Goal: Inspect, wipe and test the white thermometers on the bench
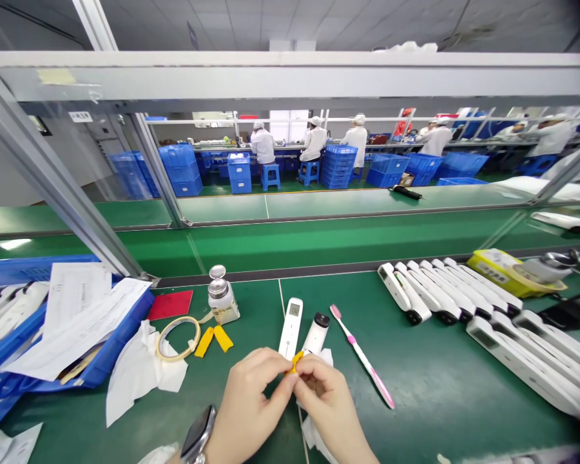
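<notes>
Green worktop (435,367) is stretching across the foreground, a blue crate (110,353) sitting at its left and holding papers (80,290). White handheld devices (452,287) are lying in rows on the right. Near the middle, the left hand (256,396) and the right hand (331,399) are facing each other. A pink-and-white toothbrush (360,353) is lying to their right; a device with a display (290,328) is lying just beyond them. Between the hands, thumbs and forefingers are pinching a small yellow strip (296,361).

The head view looks forward and down from close above the green bench (430,380).
</notes>
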The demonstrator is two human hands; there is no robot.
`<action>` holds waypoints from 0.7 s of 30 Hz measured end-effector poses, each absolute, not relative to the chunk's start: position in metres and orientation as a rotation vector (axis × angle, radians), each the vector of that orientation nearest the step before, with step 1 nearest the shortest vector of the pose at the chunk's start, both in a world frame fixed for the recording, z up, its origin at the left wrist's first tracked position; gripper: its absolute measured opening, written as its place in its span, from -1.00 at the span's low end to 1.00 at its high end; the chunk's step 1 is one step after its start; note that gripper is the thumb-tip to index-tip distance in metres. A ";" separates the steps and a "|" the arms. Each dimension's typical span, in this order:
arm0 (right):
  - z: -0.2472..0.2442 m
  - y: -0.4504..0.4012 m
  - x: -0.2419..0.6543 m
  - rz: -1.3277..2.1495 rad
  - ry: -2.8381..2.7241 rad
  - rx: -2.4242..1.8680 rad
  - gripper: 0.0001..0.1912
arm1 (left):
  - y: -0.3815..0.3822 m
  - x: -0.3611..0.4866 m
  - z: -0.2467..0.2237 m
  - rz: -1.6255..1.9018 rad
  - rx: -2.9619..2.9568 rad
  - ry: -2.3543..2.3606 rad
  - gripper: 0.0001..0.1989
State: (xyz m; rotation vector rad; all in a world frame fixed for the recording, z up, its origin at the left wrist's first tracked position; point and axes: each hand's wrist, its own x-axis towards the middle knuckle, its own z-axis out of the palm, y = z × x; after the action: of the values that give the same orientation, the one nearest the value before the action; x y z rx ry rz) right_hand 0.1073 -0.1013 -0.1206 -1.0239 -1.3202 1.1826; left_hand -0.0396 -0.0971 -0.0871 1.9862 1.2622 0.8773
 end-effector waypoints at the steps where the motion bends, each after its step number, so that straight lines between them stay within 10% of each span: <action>1: -0.121 -0.101 0.109 1.186 -1.336 -1.022 -0.88 | -0.096 -0.040 -0.087 0.867 1.988 1.263 -0.81; 21: -0.119 -0.106 0.102 1.785 -0.327 -0.484 -0.78 | -0.086 -0.027 -0.089 0.782 0.574 0.569 -0.76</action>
State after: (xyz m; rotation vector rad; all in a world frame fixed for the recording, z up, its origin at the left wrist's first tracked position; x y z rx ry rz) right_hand 0.1022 -0.1060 -0.1193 -0.4843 -0.3266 1.7852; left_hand -0.0269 -0.0860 -0.0894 0.5736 0.5686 0.7822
